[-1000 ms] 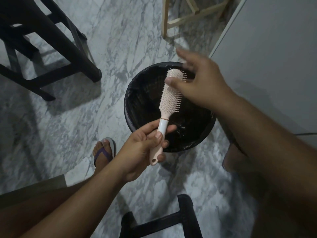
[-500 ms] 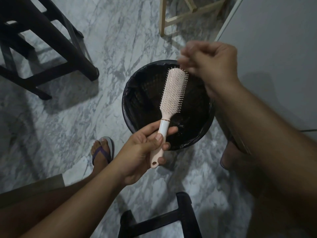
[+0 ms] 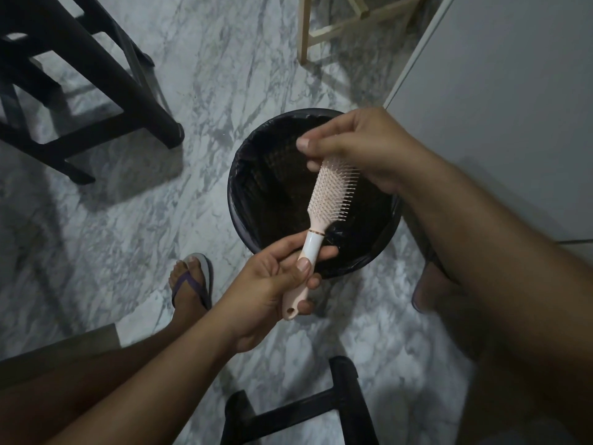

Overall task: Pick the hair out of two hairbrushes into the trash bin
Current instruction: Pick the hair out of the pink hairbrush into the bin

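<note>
**Q:** Fingers (image 3: 330, 128) first: what are they doing?

**A:** Right hand (image 3: 362, 149): thumb & fingers curled, pinching at the bristles on the far tip of a pale pink plastic paddle hairbrush (image 3: 330, 194) w/ a white handle collar. Can't tell if a strand sits btwn them, as the pic is too dim for hair that fine. Left hand (image 3: 266, 284): its fingers (image 3: 324, 252) wrap the handle, thumb laid along it. They hold the brush tilted, head up & away.

**Q:** Where's the brush vs. the bin?

**A:** In the air, head over the open mouth of a round black trash bin (image 3: 233, 200) lined w/ a black plastic bag. It doesn't touch the bin. The bin stands on a grey-white marble floor (image 3: 208, 91).

**Q:** Which step, & what's next?

**A:** Prob. hair-picking on brush no. 1. No second brush is in view, so I'd guess half or less is done. The next move likely needs the pinch drawn up along the bristles, not across, w/ the left grip firm. Then the fingers let go above the bin so the hair drops in.

**Q:** Any brand or writing?

**A:** None legible. There's only a thin gold-tone ring where the collar meets the head. Nearby: black chair legs (image 3: 96, 75), pale wooden stool legs (image 3: 324, 36), a foot in a purple-strapped flip-flop (image 3: 192, 284) & a grey wall panel (image 3: 497, 123).
</note>
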A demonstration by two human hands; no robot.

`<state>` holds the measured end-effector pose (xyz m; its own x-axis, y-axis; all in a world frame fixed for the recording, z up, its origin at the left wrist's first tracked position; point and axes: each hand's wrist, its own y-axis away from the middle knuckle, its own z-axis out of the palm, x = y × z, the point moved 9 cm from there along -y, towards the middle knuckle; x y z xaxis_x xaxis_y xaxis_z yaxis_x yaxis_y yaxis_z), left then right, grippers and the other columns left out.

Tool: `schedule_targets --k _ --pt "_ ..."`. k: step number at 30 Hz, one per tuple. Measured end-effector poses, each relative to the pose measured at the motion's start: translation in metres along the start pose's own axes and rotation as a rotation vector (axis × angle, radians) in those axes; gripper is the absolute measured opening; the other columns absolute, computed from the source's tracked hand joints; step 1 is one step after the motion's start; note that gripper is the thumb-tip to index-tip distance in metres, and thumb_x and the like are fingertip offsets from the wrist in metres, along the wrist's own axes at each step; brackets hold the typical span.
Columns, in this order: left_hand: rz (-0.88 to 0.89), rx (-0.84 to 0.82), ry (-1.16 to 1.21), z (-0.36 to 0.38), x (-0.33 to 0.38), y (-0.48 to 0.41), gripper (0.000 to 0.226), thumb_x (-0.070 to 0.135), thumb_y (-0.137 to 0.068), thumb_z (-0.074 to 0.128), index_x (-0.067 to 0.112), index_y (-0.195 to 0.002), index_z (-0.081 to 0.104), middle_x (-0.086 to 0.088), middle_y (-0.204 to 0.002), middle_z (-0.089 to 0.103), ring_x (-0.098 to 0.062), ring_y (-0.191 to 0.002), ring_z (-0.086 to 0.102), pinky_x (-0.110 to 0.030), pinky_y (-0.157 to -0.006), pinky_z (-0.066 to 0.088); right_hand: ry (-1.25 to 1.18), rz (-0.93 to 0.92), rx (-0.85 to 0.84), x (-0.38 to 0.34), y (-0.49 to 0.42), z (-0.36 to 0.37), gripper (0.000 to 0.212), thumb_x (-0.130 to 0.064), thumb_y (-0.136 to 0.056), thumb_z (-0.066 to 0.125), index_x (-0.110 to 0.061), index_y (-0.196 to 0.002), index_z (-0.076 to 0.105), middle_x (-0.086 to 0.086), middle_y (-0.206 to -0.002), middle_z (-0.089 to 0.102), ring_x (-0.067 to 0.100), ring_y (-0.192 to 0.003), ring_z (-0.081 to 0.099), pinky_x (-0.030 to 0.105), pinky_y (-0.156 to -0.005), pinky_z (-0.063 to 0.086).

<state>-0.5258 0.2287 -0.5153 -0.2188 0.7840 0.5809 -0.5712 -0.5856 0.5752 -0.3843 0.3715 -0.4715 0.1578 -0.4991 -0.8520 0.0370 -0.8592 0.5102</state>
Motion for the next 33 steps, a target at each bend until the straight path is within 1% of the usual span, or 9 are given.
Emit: schedule_targets --k 4,13,18,20,23,25,28,31,33 --pt "0.023 -0.017 0.002 0.005 0.006 -0.001 0.046 0.002 -0.096 0.05 0.014 -0.141 0.052 -0.013 -0.132 0.066 -0.011 -0.072 0.056 -0.025 -0.056 0.046 -0.392 0.089 -0.04 0.0 -0.003 0.004 0.015 -0.004 -0.088 0.071 0.003 -0.101 0.071 0.01 -0.084 0.075 0.016 -0.07 0.074 0.032 -0.071 0.063" --pt "-0.001 -0.02 0.004 -0.003 -0.003 0.005 0.045 0.003 -0.096 0.051 0.012 -0.141 0.052 -0.014 -0.132 0.065 -0.014 -0.074 0.054 -0.027 -0.056 0.047 -0.696 0.049 0.122 -0.005 -0.013 -0.047 0.005 -0.008 -0.09 0.069 -0.013 -0.091 0.068 0.001 -0.08 0.074 0.004 -0.064 0.065 0.018 -0.06 0.052" --pt "0.028 -0.034 0.117 -0.008 0.005 0.005 0.046 0.002 -0.097 0.05 0.011 -0.142 0.05 -0.014 -0.135 0.064 -0.014 -0.073 0.055 -0.029 -0.056 0.047 -0.249 0.042 0.254 0.017 -0.016 -0.053 0.018 -0.007 -0.094 0.065 -0.002 -0.11 0.071 0.002 -0.082 0.076 0.003 -0.063 0.068 0.019 -0.062 0.056" --pt "0.029 -0.033 0.13 -0.008 0.006 0.003 0.047 0.002 -0.097 0.049 0.011 -0.143 0.049 -0.014 -0.136 0.063 -0.014 -0.074 0.055 -0.029 -0.057 0.047 -0.263 0.173 0.103 0.037 -0.017 -0.021 0.03 -0.009 -0.101 0.054 0.003 -0.128 0.061 0.018 -0.107 0.073 0.02 -0.086 0.073 0.027 -0.076 0.06" --pt "0.031 -0.041 0.149 -0.007 0.008 0.002 0.046 0.001 -0.098 0.048 0.011 -0.143 0.049 -0.014 -0.136 0.063 -0.014 -0.074 0.056 -0.029 -0.057 0.047 -0.471 0.323 -0.23 0.048 -0.009 0.031 0.054 -0.037 -0.107 0.035 0.0 -0.146 0.042 0.03 -0.145 0.045 0.045 -0.134 0.047 0.052 -0.107 0.044" --pt "0.039 -0.043 0.157 -0.007 0.01 0.002 0.045 0.001 -0.098 0.047 0.011 -0.142 0.05 -0.014 -0.136 0.063 -0.014 -0.075 0.056 -0.028 -0.057 0.047 -0.546 0.28 -0.28 0.041 -0.011 0.037 0.054 -0.045 -0.106 0.031 -0.003 -0.128 0.058 0.02 -0.119 0.068 0.033 -0.116 0.065 0.048 -0.103 0.048" --pt "0.047 -0.049 0.156 -0.008 0.012 0.003 0.045 0.002 -0.098 0.048 0.011 -0.142 0.051 -0.014 -0.137 0.063 -0.013 -0.075 0.056 -0.028 -0.057 0.048 -0.516 0.132 -0.092 0.03 -0.019 0.017 0.032 -0.034 -0.102 0.053 -0.006 -0.099 0.067 0.009 -0.093 0.068 0.024 -0.093 0.063 0.036 -0.086 0.059" --pt "0.063 -0.056 0.171 -0.009 0.016 0.003 0.045 0.003 -0.097 0.049 0.01 -0.142 0.05 -0.012 -0.135 0.063 -0.013 -0.075 0.057 -0.028 -0.056 0.048 -0.167 0.009 0.06 0.024 -0.018 -0.006 0.029 -0.023 -0.097 0.063 -0.006 -0.073 0.068 -0.001 -0.059 0.068 0.006 -0.052 0.06 0.015 -0.049 0.053" --pt "0.084 -0.044 0.194 -0.009 0.021 0.003 0.044 0.004 -0.097 0.048 0.01 -0.141 0.051 -0.01 -0.132 0.065 -0.013 -0.074 0.057 -0.027 -0.054 0.048 0.215 -0.048 0.017 0.029 -0.016 -0.01 0.021 -0.019 -0.09 0.072 -0.007 -0.072 0.073 -0.003 -0.051 0.068 0.0 -0.043 0.059 0.011 -0.046 0.05"
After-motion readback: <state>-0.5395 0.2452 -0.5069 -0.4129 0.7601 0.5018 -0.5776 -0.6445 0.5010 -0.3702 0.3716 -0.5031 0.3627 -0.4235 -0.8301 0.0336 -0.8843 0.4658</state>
